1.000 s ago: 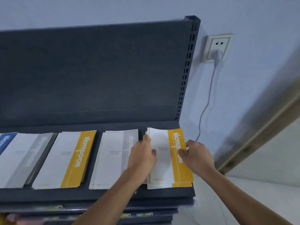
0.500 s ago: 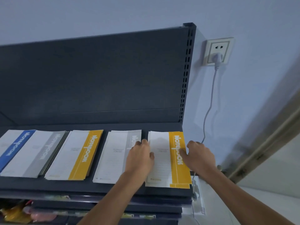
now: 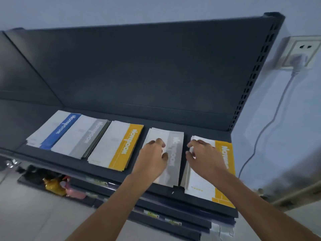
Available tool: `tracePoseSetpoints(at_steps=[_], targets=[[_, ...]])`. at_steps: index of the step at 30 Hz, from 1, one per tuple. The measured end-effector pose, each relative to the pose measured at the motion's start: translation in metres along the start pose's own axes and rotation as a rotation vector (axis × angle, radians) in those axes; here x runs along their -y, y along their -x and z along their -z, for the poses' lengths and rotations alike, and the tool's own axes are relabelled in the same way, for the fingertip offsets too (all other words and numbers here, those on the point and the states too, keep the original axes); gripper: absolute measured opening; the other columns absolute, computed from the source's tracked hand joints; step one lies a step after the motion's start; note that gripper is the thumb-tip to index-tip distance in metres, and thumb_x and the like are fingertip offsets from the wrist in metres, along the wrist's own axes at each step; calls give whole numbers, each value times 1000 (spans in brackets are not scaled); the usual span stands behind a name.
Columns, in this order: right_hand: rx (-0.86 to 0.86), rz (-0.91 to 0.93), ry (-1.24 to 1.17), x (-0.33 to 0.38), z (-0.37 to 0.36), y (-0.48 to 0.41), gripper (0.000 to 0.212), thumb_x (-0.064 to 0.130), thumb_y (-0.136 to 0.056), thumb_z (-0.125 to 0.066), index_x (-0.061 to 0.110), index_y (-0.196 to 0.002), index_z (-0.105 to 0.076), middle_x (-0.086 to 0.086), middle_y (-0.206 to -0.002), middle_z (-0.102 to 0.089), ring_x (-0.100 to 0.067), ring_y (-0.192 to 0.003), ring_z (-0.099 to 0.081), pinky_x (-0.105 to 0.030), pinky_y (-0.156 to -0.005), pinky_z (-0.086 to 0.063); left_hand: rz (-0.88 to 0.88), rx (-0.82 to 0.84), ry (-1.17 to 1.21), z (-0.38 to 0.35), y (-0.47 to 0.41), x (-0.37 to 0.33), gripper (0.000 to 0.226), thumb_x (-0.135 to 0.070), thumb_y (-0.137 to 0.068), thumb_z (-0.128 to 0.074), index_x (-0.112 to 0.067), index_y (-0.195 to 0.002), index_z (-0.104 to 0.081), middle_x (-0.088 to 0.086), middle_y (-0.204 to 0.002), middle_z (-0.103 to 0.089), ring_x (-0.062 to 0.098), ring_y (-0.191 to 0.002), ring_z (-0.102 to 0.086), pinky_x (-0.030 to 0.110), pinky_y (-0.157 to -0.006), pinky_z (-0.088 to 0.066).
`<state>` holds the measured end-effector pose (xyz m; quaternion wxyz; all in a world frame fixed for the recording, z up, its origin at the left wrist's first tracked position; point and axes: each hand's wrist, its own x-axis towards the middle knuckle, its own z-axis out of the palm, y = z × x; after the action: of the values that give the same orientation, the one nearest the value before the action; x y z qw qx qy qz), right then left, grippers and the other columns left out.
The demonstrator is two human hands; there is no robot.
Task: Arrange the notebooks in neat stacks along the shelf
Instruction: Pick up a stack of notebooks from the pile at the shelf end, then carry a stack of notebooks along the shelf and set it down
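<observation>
Left hand (image 3: 152, 159) lies with bent, relaxed fingers on the second grey stack (image 3: 176, 150) and grips nothing. Right hand (image 3: 203, 159) curls its fingers at the left edge of the end yellow stack (image 3: 224, 164); through the blur I cannot tell whether it pinches that edge.

Along the dark shelf (image 3: 104, 173), from the left: blue stack (image 3: 57, 131), first grey stack (image 3: 83, 136) touching it, first yellow stack (image 3: 118, 146) just beside that, then the two stacks under the hands, with a thin strip of shelf between them. All five lie slanted. The end yellow stack reaches nearest the front lip.

Bare shelf runs behind the stacks up to the back panel (image 3: 139, 66). At the right end stands a perforated upright (image 3: 251, 84). Further right, on the pale wall, are a socket (image 3: 302, 49), plug (image 3: 298, 60) and hanging cable (image 3: 271, 122). Lower shelves hold bright packets (image 3: 53, 185).
</observation>
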<state>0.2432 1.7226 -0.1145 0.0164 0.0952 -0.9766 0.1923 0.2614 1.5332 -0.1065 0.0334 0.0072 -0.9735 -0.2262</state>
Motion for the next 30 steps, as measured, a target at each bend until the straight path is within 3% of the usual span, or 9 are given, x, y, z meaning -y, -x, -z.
tracePoseSetpoints(at_steps=[5,10,15,21,30], targets=[[94,190,-38,72,-21,-26,29,35,-99,-48,26,-125,-59,8,-115,-65,-18,-97,-65,-34,-80,-53,132,-76,4,49,12,65,23,-27,-93,-64,-20,-115,-62,-3,-96,-69,14,-82,-62,25,-72,-47],[127,326,-44,163,-39,-52,24,32,-99,-50,26,-120,-58,8,-116,-61,-23,-99,-62,-37,-82,-52,263,-131,15,104,27,139,23,-26,-96,-60,-21,-118,-61,-6,-100,-67,13,-83,-64,31,-76,-54],[134,467,-57,283,-65,-78,24,31,-99,-49,26,-121,-56,9,-114,-60,-20,-98,-61,-35,-75,-51,336,-228,31,170,45,235,23,-27,-96,-59,-22,-118,-61,-8,-97,-66,11,-85,-63,28,-77,-53],[159,598,-50,440,-122,-92,25,33,-97,-52,26,-120,-58,9,-110,-61,-20,-94,-61,-34,-75,-48,400,-314,-23,241,78,366,21,-27,-95,-54,-21,-113,-63,-6,-99,-68,16,-92,-64,36,-83,-56],[202,736,-53,600,-185,-98,20,34,-96,-53,25,-113,-59,6,-104,-61,-22,-90,-60,-36,-73,-50,502,-343,-46,306,110,505,16,-27,-93,-56,-22,-107,-61,-5,-95,-65,17,-88,-60,31,-72,-50]])
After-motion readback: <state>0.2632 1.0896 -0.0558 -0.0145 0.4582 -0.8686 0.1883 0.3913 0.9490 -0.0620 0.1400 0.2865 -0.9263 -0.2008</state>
